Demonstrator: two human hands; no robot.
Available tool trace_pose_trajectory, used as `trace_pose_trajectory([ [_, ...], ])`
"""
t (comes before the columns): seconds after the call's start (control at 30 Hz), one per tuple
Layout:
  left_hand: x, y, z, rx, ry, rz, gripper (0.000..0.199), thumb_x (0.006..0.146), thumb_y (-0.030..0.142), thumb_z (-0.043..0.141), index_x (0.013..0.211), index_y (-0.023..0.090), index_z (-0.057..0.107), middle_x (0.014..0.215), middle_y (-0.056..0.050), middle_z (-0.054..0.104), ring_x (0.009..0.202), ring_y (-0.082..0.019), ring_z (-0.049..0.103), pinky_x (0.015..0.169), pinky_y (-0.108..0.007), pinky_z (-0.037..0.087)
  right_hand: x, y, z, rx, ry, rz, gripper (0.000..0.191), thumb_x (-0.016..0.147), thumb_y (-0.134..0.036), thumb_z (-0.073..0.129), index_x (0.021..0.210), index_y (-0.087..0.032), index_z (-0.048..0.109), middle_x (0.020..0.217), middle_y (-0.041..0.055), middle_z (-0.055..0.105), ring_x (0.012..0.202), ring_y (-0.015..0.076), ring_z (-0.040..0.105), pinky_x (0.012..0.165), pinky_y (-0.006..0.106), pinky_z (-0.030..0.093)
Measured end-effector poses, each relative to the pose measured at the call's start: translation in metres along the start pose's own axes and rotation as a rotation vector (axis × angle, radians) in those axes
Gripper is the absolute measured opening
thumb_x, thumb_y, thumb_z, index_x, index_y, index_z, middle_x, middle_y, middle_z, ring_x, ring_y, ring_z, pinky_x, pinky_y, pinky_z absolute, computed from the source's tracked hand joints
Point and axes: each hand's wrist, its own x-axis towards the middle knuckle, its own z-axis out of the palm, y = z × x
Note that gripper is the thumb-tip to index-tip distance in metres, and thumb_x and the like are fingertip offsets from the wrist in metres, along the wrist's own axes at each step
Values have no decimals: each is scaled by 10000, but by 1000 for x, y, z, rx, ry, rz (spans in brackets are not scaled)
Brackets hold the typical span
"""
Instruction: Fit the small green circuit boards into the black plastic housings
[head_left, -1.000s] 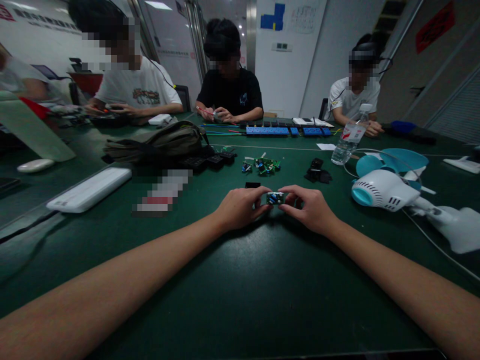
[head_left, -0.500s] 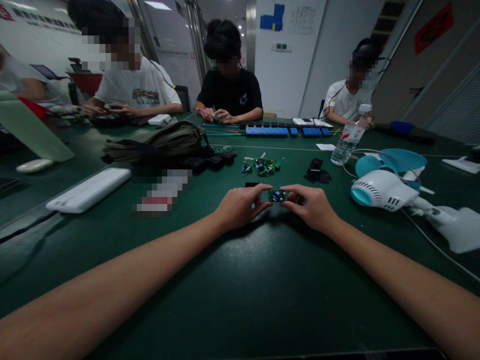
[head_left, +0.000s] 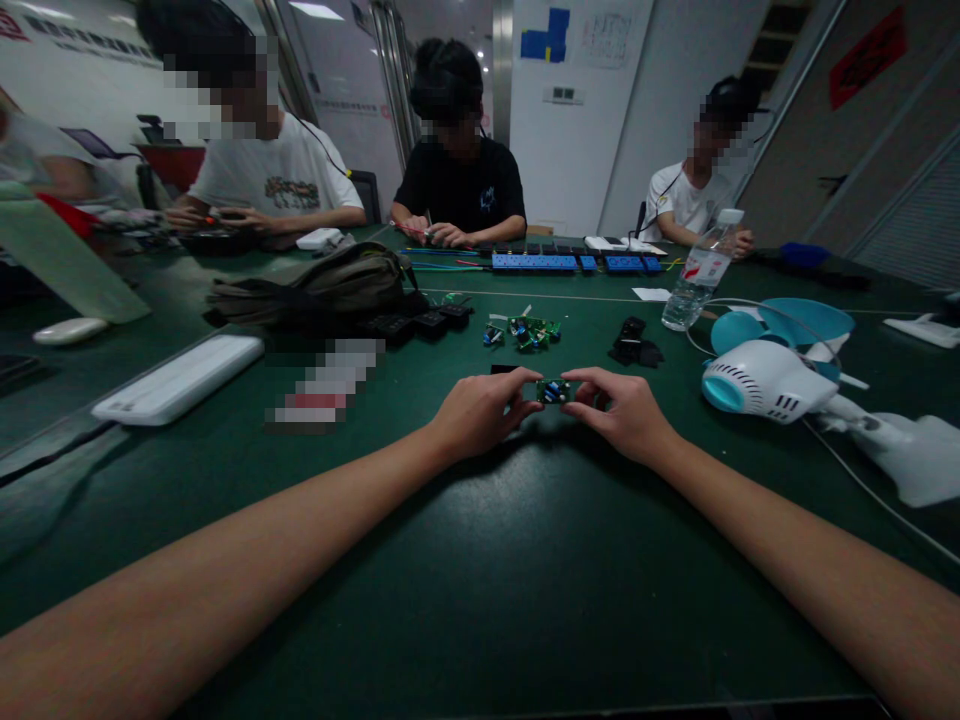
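A small green circuit board (head_left: 553, 391) with blue and white components is held up in front of me, above the green table (head_left: 480, 600). My left hand (head_left: 484, 408) pinches its left edge between thumb and fingers. On the opposite edge, the thumb and fingers of my right hand (head_left: 619, 410) close in the same way. Just beyond lies a loose cluster of similar circuit boards (head_left: 531, 332). A dark flat piece (head_left: 510, 369) shows partly behind my left hand; its kind is hidden.
Several black box-like parts (head_left: 429, 322) lie by a dark bag (head_left: 315, 285). Small black pieces (head_left: 635, 343), a water bottle (head_left: 701, 275) and a white-and-blue fan (head_left: 772, 375) stand right. A white power bank-like block (head_left: 180, 380) lies left. Blue terminal strips (head_left: 534, 262) and people sit across.
Both hands keep their hold on the circuit board, which has tilted very slightly. Across the table, the right-hand person has shifted a little.
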Motion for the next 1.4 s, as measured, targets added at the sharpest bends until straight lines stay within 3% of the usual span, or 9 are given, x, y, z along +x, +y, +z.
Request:
trace_pose_trajectory([
  [0.7, -1, -1, 2, -18, -9, 22, 397, 932, 363, 611, 1301, 225, 563, 765, 11, 702, 622, -136, 644, 595, -225, 435, -1, 3, 0, 3, 1, -20, 260, 836, -288, 732, 1076, -187, 729, 749, 20, 721, 630, 147, 639, 639, 282, 505],
  [1.4, -2, -3, 3, -45, 45, 46, 298, 918, 354, 637, 1171, 200, 615, 731, 21, 670, 617, -119, 613, 574, -218, 396, -1, 1, -1, -1, -29, -6, 272, 825, -253, 743, 1086, -179, 723, 731, 11, 713, 610, 136, 621, 620, 270, 485],
])
